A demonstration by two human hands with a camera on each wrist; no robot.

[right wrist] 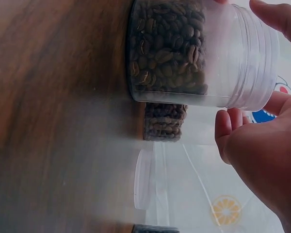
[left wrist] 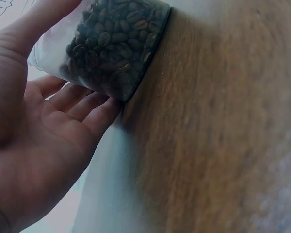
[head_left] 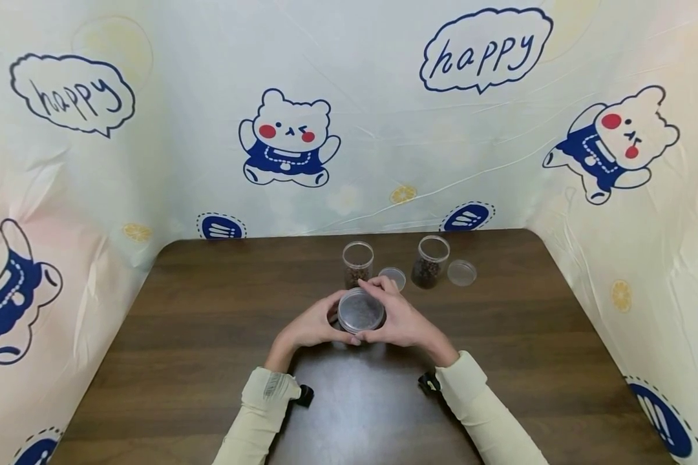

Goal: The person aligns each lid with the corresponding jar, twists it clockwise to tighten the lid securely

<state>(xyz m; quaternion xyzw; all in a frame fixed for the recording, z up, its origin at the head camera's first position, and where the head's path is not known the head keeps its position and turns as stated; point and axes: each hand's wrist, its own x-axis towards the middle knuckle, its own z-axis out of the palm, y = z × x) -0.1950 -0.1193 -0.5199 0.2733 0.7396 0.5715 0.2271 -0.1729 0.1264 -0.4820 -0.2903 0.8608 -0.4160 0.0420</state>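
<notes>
A clear plastic jar [right wrist: 169,53], partly filled with dark coffee beans, stands upright on the table between both hands. Its clear screw lid [head_left: 360,310] sits on top. My left hand [head_left: 317,324] holds the jar's body from the left; in the left wrist view its thumb and fingers [left wrist: 103,114] lie on opposite sides of the jar. On the right, my right hand [head_left: 404,318] grips the lid at the rim, thumb at the near side and fingers at the far side. How tightly the lid sits on the thread cannot be told.
Behind the held jar stand two uncovered jars of coffee beans, one [head_left: 357,263] just behind it and another [head_left: 429,266] farther right. A loose clear lid [head_left: 393,279] lies between them, a second lid [head_left: 462,273] beside the right jar. A patterned cloth [head_left: 372,129] hangs behind the wooden table [head_left: 209,310].
</notes>
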